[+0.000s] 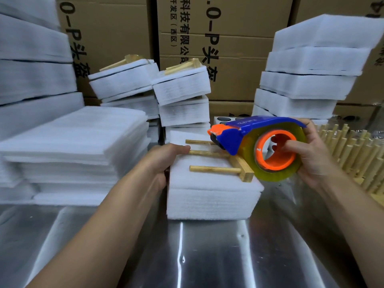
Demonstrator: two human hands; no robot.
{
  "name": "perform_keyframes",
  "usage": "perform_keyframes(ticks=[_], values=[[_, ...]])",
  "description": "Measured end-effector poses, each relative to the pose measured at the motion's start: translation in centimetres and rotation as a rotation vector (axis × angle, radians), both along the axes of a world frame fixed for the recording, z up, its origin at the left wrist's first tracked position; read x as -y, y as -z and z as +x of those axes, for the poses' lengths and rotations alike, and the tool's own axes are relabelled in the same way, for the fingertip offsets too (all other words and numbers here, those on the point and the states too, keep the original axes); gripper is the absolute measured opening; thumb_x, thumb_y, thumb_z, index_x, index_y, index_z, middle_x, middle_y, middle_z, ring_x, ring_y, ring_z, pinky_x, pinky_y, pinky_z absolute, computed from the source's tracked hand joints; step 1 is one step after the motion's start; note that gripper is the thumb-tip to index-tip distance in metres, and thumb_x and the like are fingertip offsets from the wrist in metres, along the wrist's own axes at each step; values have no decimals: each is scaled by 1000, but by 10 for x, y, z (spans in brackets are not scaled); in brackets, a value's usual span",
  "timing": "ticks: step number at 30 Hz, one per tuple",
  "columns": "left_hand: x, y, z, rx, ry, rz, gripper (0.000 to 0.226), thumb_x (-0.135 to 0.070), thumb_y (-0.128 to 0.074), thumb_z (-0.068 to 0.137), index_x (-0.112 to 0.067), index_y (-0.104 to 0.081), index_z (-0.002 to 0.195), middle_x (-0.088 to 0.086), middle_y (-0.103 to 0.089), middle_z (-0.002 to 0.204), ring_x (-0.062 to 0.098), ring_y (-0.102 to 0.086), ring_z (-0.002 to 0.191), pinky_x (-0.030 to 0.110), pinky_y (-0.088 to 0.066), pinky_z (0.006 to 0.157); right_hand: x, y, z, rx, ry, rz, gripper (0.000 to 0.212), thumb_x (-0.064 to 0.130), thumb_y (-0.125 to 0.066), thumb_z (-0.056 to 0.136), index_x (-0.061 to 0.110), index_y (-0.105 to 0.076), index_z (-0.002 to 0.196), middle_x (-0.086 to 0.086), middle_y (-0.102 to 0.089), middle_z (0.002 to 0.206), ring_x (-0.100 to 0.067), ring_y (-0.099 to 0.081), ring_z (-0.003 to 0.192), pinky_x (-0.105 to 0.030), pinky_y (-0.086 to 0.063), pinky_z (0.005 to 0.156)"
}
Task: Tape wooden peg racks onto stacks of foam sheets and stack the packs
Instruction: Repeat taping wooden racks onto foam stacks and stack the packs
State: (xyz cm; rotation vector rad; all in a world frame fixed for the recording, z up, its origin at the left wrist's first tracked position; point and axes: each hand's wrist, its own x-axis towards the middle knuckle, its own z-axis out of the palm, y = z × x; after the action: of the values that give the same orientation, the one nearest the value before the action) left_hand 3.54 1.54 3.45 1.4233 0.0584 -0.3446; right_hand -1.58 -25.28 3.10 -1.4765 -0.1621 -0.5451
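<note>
Head view is showing the foam stack (209, 198) sitting mid-table (187, 256) with the peg rack (218, 169) lying flat on top. The left hand (166, 161) is clasping the stack's left edge. The right hand (307, 154) has its grip on the tape dispenser (270, 146), fingers through the core. Foam is looking light and squashy (the rack stiff), so pinching the edges seems wisest. The dispenser is hiding part of the rack, and any clear tape is hard to make out.

peg rack (220, 163) flat atop foam stack (209, 196) | blue-orange tape dispenser (259, 146) above
</note>
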Motion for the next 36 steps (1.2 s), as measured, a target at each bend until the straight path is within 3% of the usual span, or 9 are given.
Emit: perform_keyframes(ticks=[4, 10, 14, 18, 20, 24, 28, 32, 36], values=[[-11, -7, 5, -1, -23, 25, 14, -6, -60, 87, -2, -65, 100, 16, -70, 83, 24, -66, 55, 35, -56, 45, -11, 3, 3, 12, -7, -2, 56, -20, -48, 78, 34, -56, 93, 10, -68, 76, -11, -65, 72, -31, -53, 64], [-25, -10, 10, 48, -28, 168, 27, -14, -63, 87, -7, -60, 113, 16, -66, 98, 25, -64, 67, 36, -58, 51, -23, 7, 8, 38, -28, 15, 58, -21, -50, 76, 35, -58, 88, 5, -66, 82, -14, -63, 75, -36, -49, 67], [-25, -9, 10, 400, -129, 703, 58, -25, -61, 91, -21, -36, 143, 4, -41, 145, 22, -49, 122, 22, -41, 84, -28, 5, 8, 60, -48, -17, 58, -21, -54, 74, 34, -59, 91, 4, -65, 89, -12, -64, 73, -28, -53, 62], [-11, -11, -1, 692, -35, 988, 47, -25, -40, 99, -25, -33, 145, -1, -31, 153, 19, -33, 136, 22, -29, 94, -29, 4, 6, 79, -59, -24, 56, -18, -59, 74, 33, -58, 94, 1, -63, 100, -11, -65, 77, -27, -54, 62], [-3, -9, -6, 697, 85, 1076, 43, -30, -31, 101, -24, -37, 143, -1, -33, 152, 19, -33, 136, 25, -29, 101, -29, 4, 6, 83, -59, -27, 54, -17, -61, 74, 33, -57, 95, 3, -64, 98, -11, -65, 78, -28, -53, 65], [1, -9, -14, 680, 219, 1115, 43, -32, -18, 103, -18, -40, 136, 4, -40, 141, 18, -34, 128, 26, -26, 91, -29, 4, 8, 100, -58, -67, 52, -11, -66, 73, 34, -59, 99, 6, -66, 93, -12, -64, 79, -29, -54, 71], [0, -8, -13, 679, 271, 1221, 49, -37, -10, 103, -26, -18, 150, -2, -12, 159, 13, -8, 145, 36, -9, 117, -23, 5, 11, 93, -126, -98, 61, 9, -75, 59, 41, -60, 109, 9, -69, 94, -13, -67, 86, -28, -56, 72], [0, -3, -6, 646, 317, 1313, 55, -42, -6, 101, -25, -4, 153, -2, 5, 160, 11, 8, 146, 39, 2, 119, -16, 10, 18, 41, -176, -180, 83, -4, -76, 60, 49, -53, 121, 9, -70, 98, -16, -67, 92, -29, -57, 75], [-1, -1, -4, 622, 332, 1319, 56, -45, -4, 100, -24, 0, 152, -3, 7, 160, 9, 11, 145, 37, 5, 118, -11, 7, 22, 41, -188, -226, 81, 3, -66, 62, 58, -51, 119, 8, -70, 98, -17, -69, 90, -32, -57, 75]])
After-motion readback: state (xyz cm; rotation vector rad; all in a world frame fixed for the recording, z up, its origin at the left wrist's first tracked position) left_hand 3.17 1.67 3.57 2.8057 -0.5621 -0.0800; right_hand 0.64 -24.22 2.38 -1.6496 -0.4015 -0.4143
